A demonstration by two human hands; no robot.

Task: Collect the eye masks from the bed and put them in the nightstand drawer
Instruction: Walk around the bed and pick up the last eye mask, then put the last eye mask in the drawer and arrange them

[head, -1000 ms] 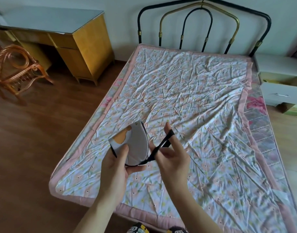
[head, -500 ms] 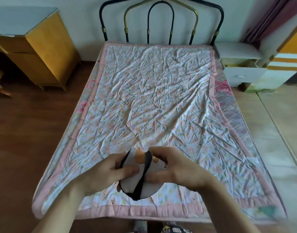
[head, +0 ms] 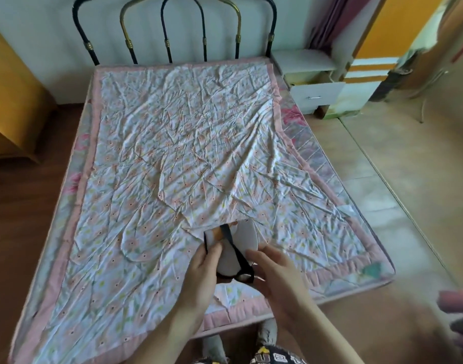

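I hold a white eye mask (head: 239,239) with an orange patch and a black elastic strap above the foot of the bed (head: 172,158). My left hand (head: 202,269) grips its left side. My right hand (head: 275,274) holds its right side and the strap. The mask looks folded or stacked, and I cannot tell if it is more than one. At the far right of the headboard stands the white nightstand (head: 303,60), its drawer (head: 317,94) pulled open. No other mask shows on the wrinkled floral sheet.
A black and brass metal headboard (head: 172,30) closes the far end of the bed. A yellow wooden desk (head: 12,101) stands at the left. Tiled floor runs along the bed's right side toward the nightstand. A blurred object (head: 458,319) shows at the lower right edge.
The view has swung to the right, bringing the nightstand and its open drawer into view. The hands went from stretching the strap to holding the mask folded together, low over the bed's foot.
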